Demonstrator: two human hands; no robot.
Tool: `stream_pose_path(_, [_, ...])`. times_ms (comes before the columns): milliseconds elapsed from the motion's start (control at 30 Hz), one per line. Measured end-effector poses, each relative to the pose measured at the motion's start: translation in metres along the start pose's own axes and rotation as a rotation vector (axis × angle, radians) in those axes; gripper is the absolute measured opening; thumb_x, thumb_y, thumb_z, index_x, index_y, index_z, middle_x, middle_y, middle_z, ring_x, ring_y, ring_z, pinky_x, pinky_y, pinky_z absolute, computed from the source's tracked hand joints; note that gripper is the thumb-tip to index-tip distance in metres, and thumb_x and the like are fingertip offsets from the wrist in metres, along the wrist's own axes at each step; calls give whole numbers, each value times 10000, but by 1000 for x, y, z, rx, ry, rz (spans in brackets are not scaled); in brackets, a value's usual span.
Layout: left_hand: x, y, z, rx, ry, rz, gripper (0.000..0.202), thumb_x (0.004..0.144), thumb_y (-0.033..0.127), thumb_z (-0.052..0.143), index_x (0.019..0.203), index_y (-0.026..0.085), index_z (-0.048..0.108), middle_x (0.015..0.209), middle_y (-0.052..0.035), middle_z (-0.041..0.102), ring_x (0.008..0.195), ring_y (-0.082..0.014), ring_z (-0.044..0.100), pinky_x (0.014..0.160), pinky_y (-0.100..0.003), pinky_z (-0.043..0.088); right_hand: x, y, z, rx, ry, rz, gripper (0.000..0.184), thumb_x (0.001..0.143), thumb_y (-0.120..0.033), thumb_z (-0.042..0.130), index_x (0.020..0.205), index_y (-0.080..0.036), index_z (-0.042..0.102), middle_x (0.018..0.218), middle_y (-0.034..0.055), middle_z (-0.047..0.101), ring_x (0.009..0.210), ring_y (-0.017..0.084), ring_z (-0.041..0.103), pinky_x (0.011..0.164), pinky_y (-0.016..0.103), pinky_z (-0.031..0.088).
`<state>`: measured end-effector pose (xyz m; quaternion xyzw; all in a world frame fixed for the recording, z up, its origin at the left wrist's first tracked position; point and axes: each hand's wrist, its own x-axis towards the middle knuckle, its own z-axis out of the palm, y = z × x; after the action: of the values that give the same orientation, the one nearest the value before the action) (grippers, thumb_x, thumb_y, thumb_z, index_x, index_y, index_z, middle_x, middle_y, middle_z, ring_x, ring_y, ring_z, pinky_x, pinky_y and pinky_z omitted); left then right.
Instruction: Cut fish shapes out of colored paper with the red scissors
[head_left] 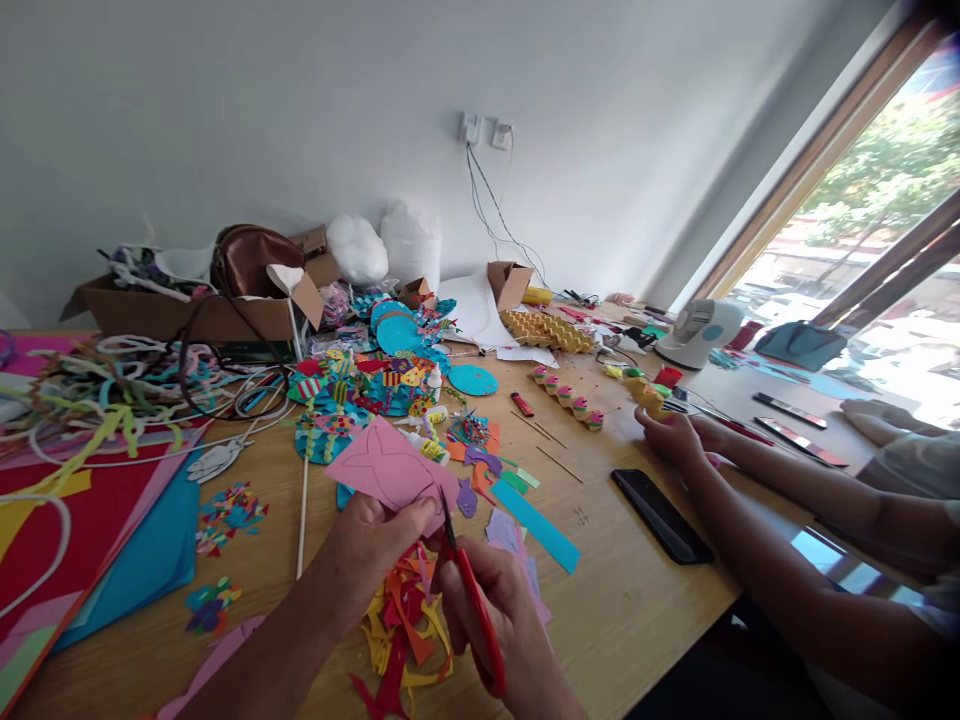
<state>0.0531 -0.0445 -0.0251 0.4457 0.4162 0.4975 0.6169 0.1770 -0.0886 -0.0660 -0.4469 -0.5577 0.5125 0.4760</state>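
My left hand (pixel 371 545) pinches a pink sheet of paper (pixel 390 465) with a fish outline drawn on it, holding it above the wooden table (pixel 622 610). My right hand (pixel 491 610) grips red-handled scissors (pixel 472 600), whose blades meet the lower right edge of the pink sheet. Under both hands lies a heap of red, orange and yellow paper scraps (pixel 401 625).
Another person's hands (pixel 675 435) work at the right beside a black phone (pixel 660 515). Coloured sheets (pixel 90 540), paper strips, round blue paper fish, glue bottles, wooden skewers, egg-carton pieces (pixel 547 330) and cardboard boxes (pixel 187 310) crowd the table. A window is at the right.
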Motion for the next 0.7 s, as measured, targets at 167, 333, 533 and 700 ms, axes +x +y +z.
stream_pose_path(167, [0,2,-2,50,-30,-22,43,651,220,626,625,188,638,558,38,604,549,-139,547,544,-239,449,-1,5,-2,-36,2,4,538,832,-671,485,617,-177,486,453,-55,392,417,74,303,392,197,202])
stream_pose_path(333, [2,3,-3,62,-58,-7,83,653,249,631,604,183,621,544,33,571,541,-136,519,534,-237,440,-2,10,-2,-40,11,31,538,818,-688,489,631,-183,479,465,-56,383,425,81,314,396,201,209])
stream_pose_path(533, [2,3,-1,57,-33,37,70,659,241,653,620,183,647,584,26,604,589,-144,537,576,-239,446,-1,1,-2,-26,-41,-15,530,841,-672,468,648,-179,487,514,-36,447,472,94,357,450,207,274])
stream_pose_path(700, [0,1,1,54,34,52,61,651,235,662,616,190,639,589,39,609,606,-143,545,598,-236,449,-1,-2,-2,-75,-55,-36,530,858,-670,430,670,-178,492,554,-22,471,514,111,406,484,217,294])
